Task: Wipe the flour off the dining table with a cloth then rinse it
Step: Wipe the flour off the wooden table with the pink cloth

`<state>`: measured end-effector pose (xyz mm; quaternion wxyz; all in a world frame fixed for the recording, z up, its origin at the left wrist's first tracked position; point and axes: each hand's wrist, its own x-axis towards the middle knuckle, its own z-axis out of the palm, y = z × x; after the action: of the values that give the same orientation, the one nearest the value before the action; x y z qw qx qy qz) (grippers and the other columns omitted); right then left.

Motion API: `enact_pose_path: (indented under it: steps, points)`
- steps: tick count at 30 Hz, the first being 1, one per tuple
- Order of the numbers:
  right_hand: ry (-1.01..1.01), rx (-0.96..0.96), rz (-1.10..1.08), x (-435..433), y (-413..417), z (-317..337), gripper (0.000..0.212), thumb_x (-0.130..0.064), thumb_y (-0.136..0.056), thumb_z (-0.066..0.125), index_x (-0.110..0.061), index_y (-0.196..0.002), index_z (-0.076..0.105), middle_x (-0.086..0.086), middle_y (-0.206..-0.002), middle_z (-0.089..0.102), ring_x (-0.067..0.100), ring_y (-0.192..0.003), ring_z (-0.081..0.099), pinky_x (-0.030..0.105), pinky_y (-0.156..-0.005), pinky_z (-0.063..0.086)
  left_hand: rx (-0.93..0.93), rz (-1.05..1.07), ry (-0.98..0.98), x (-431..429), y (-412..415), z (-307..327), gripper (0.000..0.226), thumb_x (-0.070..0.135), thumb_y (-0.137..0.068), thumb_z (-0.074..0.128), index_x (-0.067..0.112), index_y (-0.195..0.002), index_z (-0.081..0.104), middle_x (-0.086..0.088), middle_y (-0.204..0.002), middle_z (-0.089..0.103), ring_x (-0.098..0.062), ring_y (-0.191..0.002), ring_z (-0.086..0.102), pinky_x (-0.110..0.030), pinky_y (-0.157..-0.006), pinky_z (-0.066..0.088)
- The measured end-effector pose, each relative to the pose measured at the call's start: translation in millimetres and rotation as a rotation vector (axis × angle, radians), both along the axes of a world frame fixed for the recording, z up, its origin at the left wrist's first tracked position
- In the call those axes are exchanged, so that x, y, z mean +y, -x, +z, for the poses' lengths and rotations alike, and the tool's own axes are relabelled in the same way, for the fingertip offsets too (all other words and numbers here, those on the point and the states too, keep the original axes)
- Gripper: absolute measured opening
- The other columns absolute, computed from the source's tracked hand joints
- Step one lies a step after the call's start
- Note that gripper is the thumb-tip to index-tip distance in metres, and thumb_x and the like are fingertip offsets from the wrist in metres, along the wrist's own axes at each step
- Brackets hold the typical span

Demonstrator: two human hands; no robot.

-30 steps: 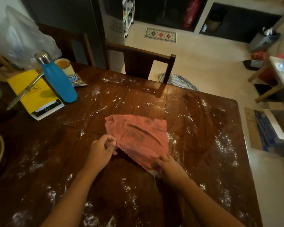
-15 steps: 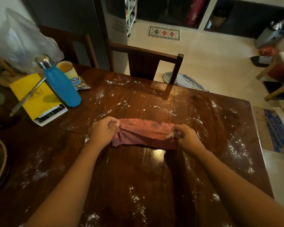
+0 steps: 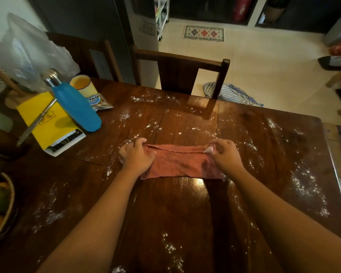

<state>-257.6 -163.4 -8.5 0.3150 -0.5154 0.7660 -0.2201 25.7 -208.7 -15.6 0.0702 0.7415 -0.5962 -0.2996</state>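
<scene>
Folded from open sheet to flat band, the pink cloth [image 3: 182,164] lies mid-table, long axis left to right. My left hand [image 3: 137,155] pinches its left end, my right hand [image 3: 224,154] its right end. Loose flour [image 3: 305,182] lies outward on both sides of the dining table [image 3: 175,213].

The cloth [image 3: 181,164] lay central on the tabletop [image 3: 175,213], the left hand [image 3: 137,154] holding its left end, the right hand [image 3: 225,154] its right. Flour [image 3: 303,180] lay scattered around. Far left stood the bottle [image 3: 75,105] beside the book [image 3: 47,119], a cup [image 3: 83,85] behind it; a chair [image 3: 181,71] beyond the tabletop.
</scene>
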Motion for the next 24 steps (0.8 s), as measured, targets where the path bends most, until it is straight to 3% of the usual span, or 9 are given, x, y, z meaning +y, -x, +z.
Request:
enact_pose_path:
  steps: [2, 4, 8, 10, 12, 15, 17, 21, 24]
  points:
    - [-0.162, 0.053, -0.037, 14, -3, -10, 0.043, -0.036, -0.082, 0.064, -0.046, -0.123, 0.054, 0.011, -0.129, 0.051, 0.024, -0.102, 0.057, 0.040, -0.084, 0.057, -0.037, 0.043, -0.034, 12, 3, -3, 0.058, 0.046, -0.088, 0.065, 0.030, -0.137, 0.040, -0.009, -0.136, 0.045, -0.035, -0.133, 0.032, -0.048, -0.104, 0.035]
    - [-0.266, 0.124, -0.036, 28, -8, -15, 0.057, -0.033, -0.085, 0.071, -0.028, -0.137, 0.047, 0.015, -0.137, 0.039, 0.032, -0.122, 0.047, 0.046, -0.099, 0.051, -0.028, 0.103, -0.035, 25, 7, -6, 0.060, 0.038, -0.088, 0.068, 0.024, -0.138, 0.039, -0.013, -0.135, 0.044, -0.034, -0.127, 0.041, -0.043, -0.097, 0.042]
    - [-0.227, 0.095, -0.042, 39, -18, -22, 0.069, -0.024, -0.083, 0.077, -0.017, -0.142, 0.042, 0.015, -0.141, 0.039, 0.030, -0.127, 0.045, 0.044, -0.104, 0.046, 0.065, 0.222, -0.032, 38, 13, -15, 0.079, 0.033, -0.087, 0.072, 0.014, -0.149, 0.027, -0.015, -0.139, 0.050, -0.037, -0.128, 0.048, -0.049, -0.101, 0.048]
    - [-0.211, 0.078, -0.033, 39, -22, -21, 0.073, -0.020, -0.082, 0.078, -0.020, -0.144, 0.040, 0.014, -0.137, 0.045, 0.029, -0.123, 0.049, 0.044, -0.103, 0.047, 0.151, 0.322, -0.061, 38, 15, -19, 0.077, 0.033, -0.087, 0.073, 0.011, -0.148, 0.031, -0.015, -0.136, 0.056, -0.038, -0.126, 0.051, -0.050, -0.101, 0.048]
    - [-0.230, 0.119, 0.028, 38, -23, -16, 0.070, -0.022, -0.084, 0.076, -0.023, -0.144, 0.041, 0.013, -0.133, 0.048, 0.029, -0.121, 0.050, 0.045, -0.102, 0.048, 0.162, 0.362, -0.061, 38, 16, -18, 0.061, 0.033, -0.086, 0.073, 0.012, -0.138, 0.047, -0.013, -0.130, 0.060, -0.036, -0.121, 0.056, -0.048, -0.098, 0.050]
    - [-0.248, 0.199, 0.093, 37, -21, -13, 0.066, -0.029, -0.087, 0.071, -0.029, -0.144, 0.040, 0.014, -0.133, 0.048, 0.031, -0.121, 0.049, 0.050, -0.101, 0.049, 0.218, 0.376, -0.086, 36, 16, -11, 0.035, 0.031, -0.088, 0.070, 0.014, -0.118, 0.064, -0.008, -0.111, 0.068, -0.029, -0.098, 0.065, -0.046, -0.087, 0.056]
    - [-0.264, 0.278, 0.150, 38, -18, -14, 0.063, -0.038, -0.091, 0.065, -0.038, -0.146, 0.035, 0.014, -0.138, 0.042, 0.033, -0.126, 0.043, 0.053, -0.103, 0.045, 0.283, 0.397, -0.107, 32, 15, -7, 0.023, 0.027, -0.090, 0.065, 0.014, -0.109, 0.065, -0.003, -0.102, 0.066, -0.025, -0.089, 0.063, -0.044, -0.083, 0.058]
    - [-0.305, 0.360, 0.242, 41, -13, -15, 0.062, -0.043, -0.094, 0.056, -0.048, -0.149, 0.027, 0.011, -0.147, 0.029, 0.034, -0.135, 0.031, 0.055, -0.109, 0.035, 0.520, 0.413, -0.168, 26, 20, 13, 0.024, 0.014, -0.096, 0.058, 0.010, -0.119, 0.063, -0.002, -0.097, 0.065, -0.018, -0.085, 0.064, -0.033, -0.068, 0.056]
    - [-0.309, 0.258, 0.205, 38, -10, -15, 0.065, -0.037, -0.090, 0.059, -0.047, -0.148, 0.031, 0.009, -0.144, 0.030, 0.034, -0.133, 0.031, 0.056, -0.109, 0.036, 0.633, 0.279, -0.137, 24, 35, 34, 0.029, 0.013, -0.097, 0.056, 0.017, -0.126, 0.061, 0.003, -0.097, 0.067, -0.015, -0.085, 0.067, -0.033, -0.072, 0.058]
